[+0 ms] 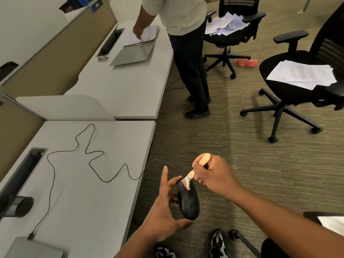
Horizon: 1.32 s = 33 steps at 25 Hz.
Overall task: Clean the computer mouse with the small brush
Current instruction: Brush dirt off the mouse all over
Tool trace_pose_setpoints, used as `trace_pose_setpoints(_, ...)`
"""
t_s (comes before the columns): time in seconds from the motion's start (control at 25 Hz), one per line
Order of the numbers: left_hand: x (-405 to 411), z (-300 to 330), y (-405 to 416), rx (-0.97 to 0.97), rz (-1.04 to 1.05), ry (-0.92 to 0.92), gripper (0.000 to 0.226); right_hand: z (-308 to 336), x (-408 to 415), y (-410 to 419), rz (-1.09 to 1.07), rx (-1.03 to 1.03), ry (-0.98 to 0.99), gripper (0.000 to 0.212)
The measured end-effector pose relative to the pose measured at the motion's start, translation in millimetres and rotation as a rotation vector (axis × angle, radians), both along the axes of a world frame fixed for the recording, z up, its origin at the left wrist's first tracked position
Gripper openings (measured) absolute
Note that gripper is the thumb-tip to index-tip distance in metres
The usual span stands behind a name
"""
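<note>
A black wired computer mouse [189, 201] is held in the air beside the desk edge, above the carpet. My left hand [163, 215] holds it from the left side, thumb below, fingers curled behind it and the forefinger stretched upward. My right hand [214, 174] grips the wooden handle of a small brush [197, 169]. The pale bristles press on the front end of the mouse. The mouse's black cable [89, 161] trails in loops across the grey desk [104, 211] to a plug at the lower left.
A laptop corner [35, 248] and a dark mesh cup [16, 205] sit on the desk's left. Another person [186, 43] stands at the far desk handling papers in a binder. Two black office chairs [290, 84] with papers stand on the carpet. My shoes show below.
</note>
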<state>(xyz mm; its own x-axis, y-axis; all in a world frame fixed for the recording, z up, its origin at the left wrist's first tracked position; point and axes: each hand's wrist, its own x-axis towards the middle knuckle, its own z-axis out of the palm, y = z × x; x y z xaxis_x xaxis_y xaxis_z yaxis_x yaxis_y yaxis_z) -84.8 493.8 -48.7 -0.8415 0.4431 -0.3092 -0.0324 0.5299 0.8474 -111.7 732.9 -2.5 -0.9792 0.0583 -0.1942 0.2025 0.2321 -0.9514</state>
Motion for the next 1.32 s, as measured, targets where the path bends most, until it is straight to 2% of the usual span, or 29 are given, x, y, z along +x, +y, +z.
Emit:
trace_pose_setpoints(0.24,0.5,2.3,0.9,0.022,0.017,-0.002,0.166,-6.5,8.0,-7.4,-0.069,0.058,0.115,0.020)
trace_pose_setpoints(0.64,-0.3,6.4,1.9,0.041,0.044,-0.027,0.168,-15.4,12.2,-14.5,-0.050,0.165,0.278,0.012)
trace_pose_setpoints(0.92,0.6,5.5,1.5,0.020,0.032,-0.025,0.166,-22.8,11.9,-13.0,-0.039,0.198,0.260,0.007)
trace_pose_setpoints(1.12,-1.5,4.7,0.9,0.015,0.043,-0.047,0.168,-20.1,6.4,-2.4,-0.070,0.060,0.215,0.011)
trace_pose_setpoints(1.2,-2.4,4.3,0.1,0.014,0.042,-0.060,0.169,-17.3,5.2,1.1,-0.068,-0.030,0.181,0.006)
trace_pose_setpoints(1.32,-3.0,3.2,-1.0,0.009,0.057,-0.080,0.170,-11.5,4.3,3.3,-0.021,-0.210,0.132,0.018)
